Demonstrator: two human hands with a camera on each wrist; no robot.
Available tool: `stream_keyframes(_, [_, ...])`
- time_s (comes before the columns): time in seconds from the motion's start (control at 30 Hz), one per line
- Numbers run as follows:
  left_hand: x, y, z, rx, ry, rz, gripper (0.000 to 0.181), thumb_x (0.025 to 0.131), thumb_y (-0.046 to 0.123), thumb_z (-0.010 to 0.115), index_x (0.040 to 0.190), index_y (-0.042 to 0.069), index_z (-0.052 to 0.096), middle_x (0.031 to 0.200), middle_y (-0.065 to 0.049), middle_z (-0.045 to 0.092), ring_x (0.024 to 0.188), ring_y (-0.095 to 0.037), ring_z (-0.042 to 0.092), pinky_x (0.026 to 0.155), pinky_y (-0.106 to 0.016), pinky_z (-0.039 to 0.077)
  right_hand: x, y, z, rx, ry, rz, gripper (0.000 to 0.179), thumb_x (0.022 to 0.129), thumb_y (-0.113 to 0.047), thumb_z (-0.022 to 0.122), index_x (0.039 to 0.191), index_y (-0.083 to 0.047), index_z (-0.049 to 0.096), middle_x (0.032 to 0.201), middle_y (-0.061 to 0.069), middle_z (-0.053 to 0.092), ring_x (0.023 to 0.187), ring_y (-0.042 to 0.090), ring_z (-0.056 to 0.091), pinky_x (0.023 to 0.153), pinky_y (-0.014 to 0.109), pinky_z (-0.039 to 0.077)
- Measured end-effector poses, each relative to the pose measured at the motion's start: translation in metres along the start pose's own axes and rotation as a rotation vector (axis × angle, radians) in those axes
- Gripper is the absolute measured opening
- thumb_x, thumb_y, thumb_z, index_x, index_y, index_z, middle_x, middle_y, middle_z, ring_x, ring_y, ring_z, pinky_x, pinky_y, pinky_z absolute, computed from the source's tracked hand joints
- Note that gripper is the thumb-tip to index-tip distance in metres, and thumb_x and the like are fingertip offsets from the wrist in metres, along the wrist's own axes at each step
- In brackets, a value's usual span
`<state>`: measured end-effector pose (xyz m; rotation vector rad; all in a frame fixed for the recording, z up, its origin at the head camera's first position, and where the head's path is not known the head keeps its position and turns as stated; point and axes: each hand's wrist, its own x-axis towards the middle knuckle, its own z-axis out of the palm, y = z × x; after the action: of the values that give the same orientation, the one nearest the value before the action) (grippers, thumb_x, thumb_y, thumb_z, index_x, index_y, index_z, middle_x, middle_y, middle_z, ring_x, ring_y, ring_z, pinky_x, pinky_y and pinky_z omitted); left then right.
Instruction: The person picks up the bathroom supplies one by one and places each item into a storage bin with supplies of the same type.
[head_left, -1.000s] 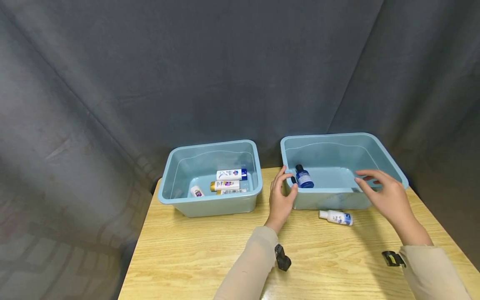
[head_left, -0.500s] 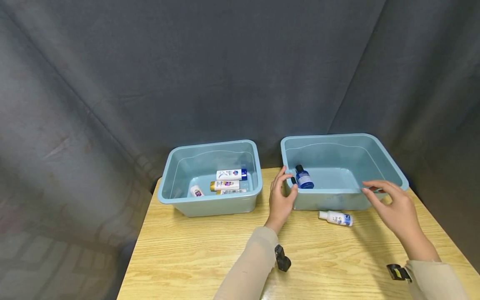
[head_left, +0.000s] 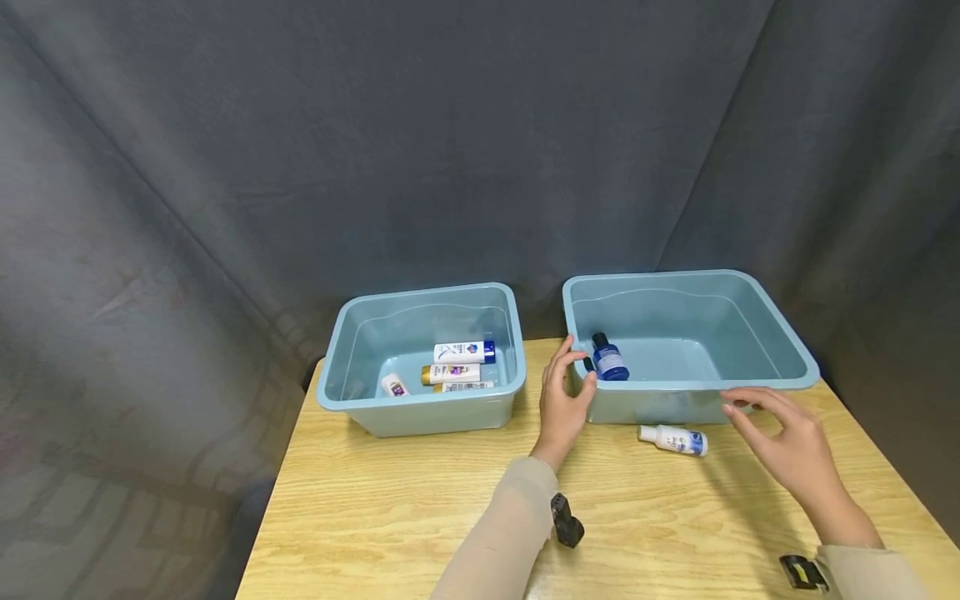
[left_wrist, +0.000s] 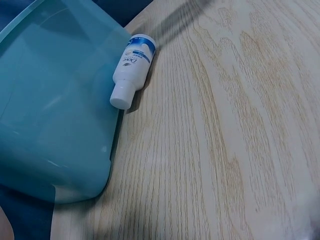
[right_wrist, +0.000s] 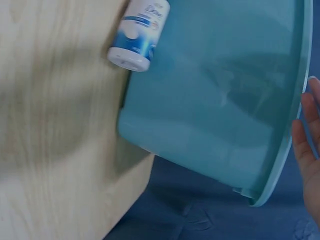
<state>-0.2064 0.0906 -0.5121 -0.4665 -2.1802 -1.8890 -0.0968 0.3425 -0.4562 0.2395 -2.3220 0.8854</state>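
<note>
My left hand [head_left: 562,408] hovers at the front left corner of the right blue bin [head_left: 690,386], thumb and forefinger apart and curved. A small black cap [head_left: 588,365] shows in the gap between them, beside a dark blue bottle [head_left: 611,362] inside the bin. My right hand [head_left: 795,442] is in front of the bin's right end, fingers loosely bent and holding nothing; in the right wrist view its fingers [right_wrist: 307,112] overlap the bin's rim. A white Dove bottle [head_left: 675,440] lies on its side on the table, against the bin's front wall, between the hands.
A second blue bin [head_left: 427,402] stands to the left. Inside lie a white tube with a blue cap [head_left: 459,352], a gold-capped bottle [head_left: 452,374] and other small white bottles. Both bins sit on a wooden table [head_left: 390,508] in front of a dark grey curtain [head_left: 450,167].
My right hand has drifted down and back toward me, from over the right bin's front rim to in front of it. My left hand, the bins and bottles stay put.
</note>
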Motion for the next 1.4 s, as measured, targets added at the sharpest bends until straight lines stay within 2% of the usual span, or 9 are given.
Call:
stream_keyframes(0.27, [-0.001,0.002,0.002,0.010,0.000,0.009,0.030,0.096,0.020,0.063,0.125,0.027,0.059,0.154,0.019,0.036,0.141,-0.009,0.033,0.112,-0.044,0.033,-0.016,0.006,0.005,0.039,-0.045,0.117,0.027,0.080,0.010,0.074,0.105,-0.001,0.072,0.099,-0.022,0.061,0.092,-0.008,0.052,0.084,0.003,0.032])
stream_keyframes(0.4, [-0.001,0.004,0.004,0.005,0.003,0.013,0.030,0.096,0.020,0.063,0.125,0.026,0.059,0.154,0.019,0.036,0.141,-0.009,0.033,0.112,-0.046,0.032,-0.023,0.011,0.011,0.048,-0.058,0.165,0.023,0.084,0.006,0.074,0.105,-0.002,0.073,0.097,-0.024,0.062,0.091,-0.010,0.051,0.080,0.005,0.034])
stream_keyframes(0.6, [-0.003,0.003,0.005,0.032,0.007,0.013,0.031,0.096,0.020,0.064,0.125,0.027,0.059,0.154,0.018,0.037,0.141,-0.008,0.034,0.112,-0.044,0.032,-0.033,0.021,0.023,0.084,-0.023,0.188,0.021,0.083,0.008,0.072,0.103,0.001,0.072,0.094,-0.025,0.062,0.087,-0.011,0.052,0.080,0.007,0.037])
stream_keyframes(0.8, [-0.002,0.001,0.003,0.046,0.021,0.028,0.030,0.095,0.020,0.064,0.125,0.024,0.060,0.153,0.018,0.037,0.141,-0.009,0.034,0.112,-0.043,0.033,-0.040,0.030,0.034,0.093,-0.031,0.222,0.018,0.086,0.004,0.072,0.104,0.001,0.072,0.096,-0.025,0.061,0.089,-0.011,0.052,0.079,0.009,0.038])
stream_keyframes(1.07, [0.000,0.000,0.002,0.031,0.025,0.033,0.030,0.095,0.020,0.064,0.125,0.021,0.061,0.153,0.017,0.039,0.140,-0.010,0.035,0.110,-0.040,0.035,-0.047,0.036,0.044,0.069,-0.042,0.296,0.016,0.090,-0.005,0.072,0.105,-0.001,0.072,0.100,-0.035,0.055,0.093,-0.014,0.050,0.080,0.009,0.038])
stream_keyframes(1.27, [0.000,0.000,0.001,0.034,0.031,0.034,0.030,0.095,0.018,0.064,0.124,0.021,0.061,0.153,0.017,0.039,0.140,-0.010,0.035,0.109,-0.039,0.037,-0.049,0.035,0.047,0.040,-0.112,0.389,0.024,0.094,-0.020,0.070,0.112,-0.003,0.071,0.102,-0.035,0.052,0.096,-0.013,0.046,0.079,0.014,0.039])
stream_keyframes(1.33, [0.000,0.000,0.001,0.038,0.032,0.032,0.030,0.095,0.019,0.064,0.124,0.026,0.061,0.153,0.018,0.039,0.140,-0.010,0.035,0.109,-0.039,0.037,-0.050,0.036,0.049,0.032,-0.123,0.404,0.026,0.094,-0.021,0.070,0.113,-0.003,0.071,0.102,-0.034,0.051,0.096,-0.013,0.046,0.079,0.015,0.039])
stream_keyframes(1.4, [-0.001,0.001,0.001,0.039,0.030,0.032,0.030,0.095,0.019,0.064,0.124,0.026,0.060,0.153,0.018,0.038,0.140,-0.009,0.035,0.108,-0.038,0.038,-0.050,0.037,0.050,0.021,-0.128,0.413,0.026,0.094,-0.021,0.070,0.113,-0.003,0.070,0.104,-0.028,0.057,0.096,-0.011,0.047,0.079,0.015,0.040])
